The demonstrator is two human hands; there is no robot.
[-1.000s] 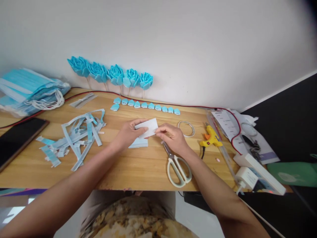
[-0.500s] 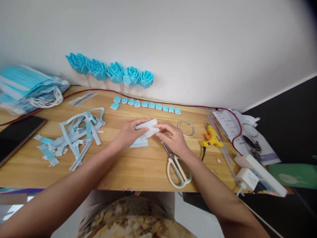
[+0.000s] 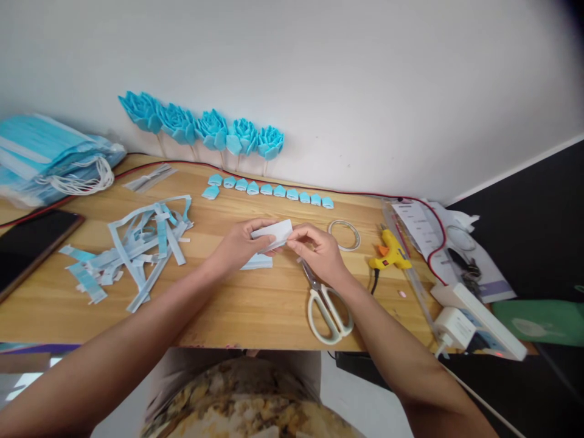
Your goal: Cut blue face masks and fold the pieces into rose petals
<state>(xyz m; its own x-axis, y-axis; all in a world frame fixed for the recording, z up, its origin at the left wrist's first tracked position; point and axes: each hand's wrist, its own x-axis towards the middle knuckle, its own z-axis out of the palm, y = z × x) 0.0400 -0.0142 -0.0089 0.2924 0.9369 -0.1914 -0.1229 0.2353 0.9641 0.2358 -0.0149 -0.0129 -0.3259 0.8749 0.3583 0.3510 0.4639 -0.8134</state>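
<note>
A pale blue-white piece of mask fabric (image 3: 277, 232) is held above the table between both hands. My left hand (image 3: 237, 244) grips its left side, thumb across the front. At the right edge, the fingertips of my right hand (image 3: 318, 248) are pinched together on it. Below, another flat fabric piece (image 3: 258, 261) lies on the wood, partly covered by my left hand. White-handled scissors (image 3: 329, 316) rest under my right wrist, their blade tips partly hidden. Beyond the hands runs a row of small folded blue petals (image 3: 266, 189).
Blue fabric roses (image 3: 212, 130) on sticks lean against the wall. Cut strips (image 3: 137, 249), a phone (image 3: 36, 246) and bagged masks (image 3: 45, 152) are on the left. To the right are a tape roll (image 3: 344, 235), a yellow glue gun (image 3: 390, 250) and a power strip (image 3: 479, 322).
The fabric's lower right part, spread out before, is now folded in, so the piece looks narrower. My right fingers have closed to a tighter pinch at its edge.
</note>
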